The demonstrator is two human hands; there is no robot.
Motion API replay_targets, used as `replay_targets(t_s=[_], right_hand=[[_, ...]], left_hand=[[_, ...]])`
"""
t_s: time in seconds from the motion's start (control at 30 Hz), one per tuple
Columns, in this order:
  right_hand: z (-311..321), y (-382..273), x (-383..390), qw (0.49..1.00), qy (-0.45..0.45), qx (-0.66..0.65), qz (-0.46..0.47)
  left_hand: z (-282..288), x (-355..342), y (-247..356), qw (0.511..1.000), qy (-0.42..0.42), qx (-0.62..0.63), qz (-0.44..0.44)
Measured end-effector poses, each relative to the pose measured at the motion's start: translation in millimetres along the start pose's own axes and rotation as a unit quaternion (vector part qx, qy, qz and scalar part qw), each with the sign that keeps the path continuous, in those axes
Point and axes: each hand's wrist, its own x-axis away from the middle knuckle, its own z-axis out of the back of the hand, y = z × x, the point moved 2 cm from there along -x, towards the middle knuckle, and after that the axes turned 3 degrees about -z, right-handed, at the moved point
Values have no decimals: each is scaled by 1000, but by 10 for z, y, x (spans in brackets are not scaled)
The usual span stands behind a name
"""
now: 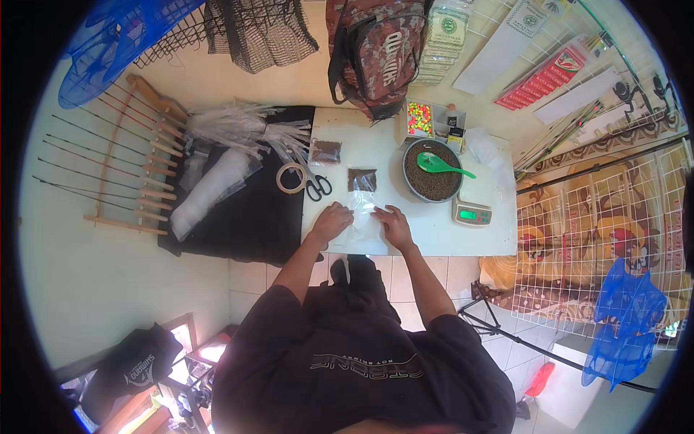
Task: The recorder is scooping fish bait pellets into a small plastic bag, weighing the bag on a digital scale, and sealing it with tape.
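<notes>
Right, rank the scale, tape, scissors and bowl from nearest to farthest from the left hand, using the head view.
From the left hand:
1. Scissors: just ahead, slightly left.
2. Tape: ahead and further left, past the scissors.
3. Bowl: over to the right, ahead.
4. Scale: furthest right.

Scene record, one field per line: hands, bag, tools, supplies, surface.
left_hand: left hand at left side of the clear bag; grip unclear
right_hand: right hand at its right side; grip unclear
bag_contents: brown granules at the far end
second_bag: small granule bag, lying farther back, untouched
bulk_supply: round bowl of brown granules, green spoon on top
scale: digital scale right of bowl, display lit
left_tools: tape roll, scissors
surface: white table
</notes>
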Motion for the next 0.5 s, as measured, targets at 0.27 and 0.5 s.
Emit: replay_targets(t_s=[0.27,0.5], right_hand=[[-7,18,-4,997,43,-59,-10],[-72,-16,-169,983,105,-106,-104]], left_hand=[[28,-22,-22,977,61,150,137],[2,6,-67,946,133,232,185]])
